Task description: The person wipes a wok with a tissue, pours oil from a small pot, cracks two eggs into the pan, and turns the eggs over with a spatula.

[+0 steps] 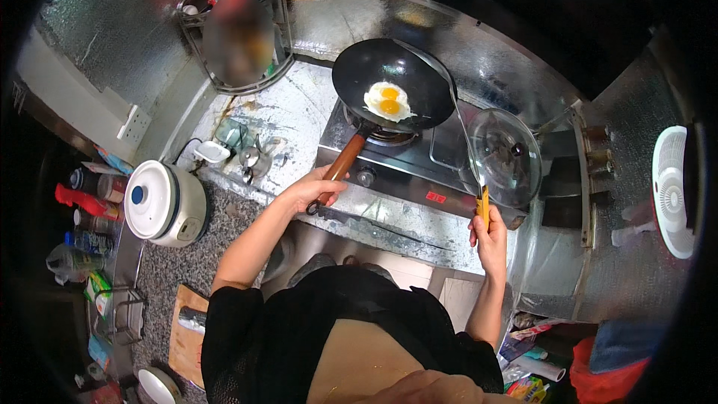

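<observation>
My left hand (pixel 317 188) is closed around the brown wooden handle (pixel 345 160) of a black wok (pixel 350 67). The wok is tilted over the burner of a gas stove (pixel 404 172). Two fried eggs (pixel 388 101) with whole yellow yolks and joined whites lie in its lower part. To the right, my right hand (pixel 488 235) grips the yellow handle of a long metal spatula (pixel 483 206). Its thin shaft (pixel 467 138) runs up to the wok's right rim, where its blade is hard to make out.
A clear glass lid (pixel 511 157) lies at the stove's right. On the left counter stand a white rice cooker (pixel 166 203) and a wooden cutting board (pixel 185 333). A metal rack (pixel 196 21) with bottles and packets fills the back left corner. A metal wall rises behind the wok.
</observation>
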Available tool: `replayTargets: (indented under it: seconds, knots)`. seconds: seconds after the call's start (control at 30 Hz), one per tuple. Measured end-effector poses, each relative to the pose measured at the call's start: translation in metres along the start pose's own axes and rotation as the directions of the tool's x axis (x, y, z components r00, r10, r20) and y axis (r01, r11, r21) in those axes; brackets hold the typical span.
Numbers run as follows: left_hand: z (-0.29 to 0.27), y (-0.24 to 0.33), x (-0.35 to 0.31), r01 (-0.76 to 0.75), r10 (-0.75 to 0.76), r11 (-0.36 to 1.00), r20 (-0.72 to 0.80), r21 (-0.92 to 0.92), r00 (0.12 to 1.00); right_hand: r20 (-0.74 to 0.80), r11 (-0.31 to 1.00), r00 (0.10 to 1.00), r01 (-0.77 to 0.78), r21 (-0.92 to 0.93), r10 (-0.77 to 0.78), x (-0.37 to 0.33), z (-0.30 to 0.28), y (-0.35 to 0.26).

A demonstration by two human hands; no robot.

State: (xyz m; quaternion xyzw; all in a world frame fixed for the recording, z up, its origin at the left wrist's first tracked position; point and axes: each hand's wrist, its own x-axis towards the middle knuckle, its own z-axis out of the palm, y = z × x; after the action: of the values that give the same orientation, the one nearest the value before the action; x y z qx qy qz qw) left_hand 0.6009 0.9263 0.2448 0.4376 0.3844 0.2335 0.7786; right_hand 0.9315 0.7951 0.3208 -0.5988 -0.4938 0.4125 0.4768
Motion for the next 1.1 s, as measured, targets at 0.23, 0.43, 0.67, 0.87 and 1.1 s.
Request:
replayTargets:
  seconds: [0.23,0.43,0.67,0.87,1.1]
  knots:
    - [-0.010,-0.009,0.007,-0.062,0.062,0.998,0.012,0.005,0.998,-0.058,1.000,0.998,-0.016,0.003,0.016,-0.002,0.017,-0.002]
    - [-0.012,-0.014,0.007,-0.106,0.107,0.994,0.048,-0.032,0.993,-0.065,0.996,0.995,-0.075,0.044,0.078,-0.009,0.028,-0.004]
    - [-0.014,-0.026,0.020,0.031,-0.080,0.872,-0.080,-0.488,0.994,-0.027,0.962,0.992,-0.115,0.247,0.126,-0.025,0.040,-0.004]
    - [-0.035,-0.122,0.091,-0.003,0.011,0.999,-0.238,0.037,0.971,-0.039,0.962,0.994,-0.085,0.261,0.099,-0.033,0.047,-0.002]
    - [-0.006,-0.164,0.147,-0.209,0.654,0.649,-0.396,0.732,0.645,-0.007,0.968,0.996,-0.086,0.237,0.090,-0.037,0.049,-0.009]
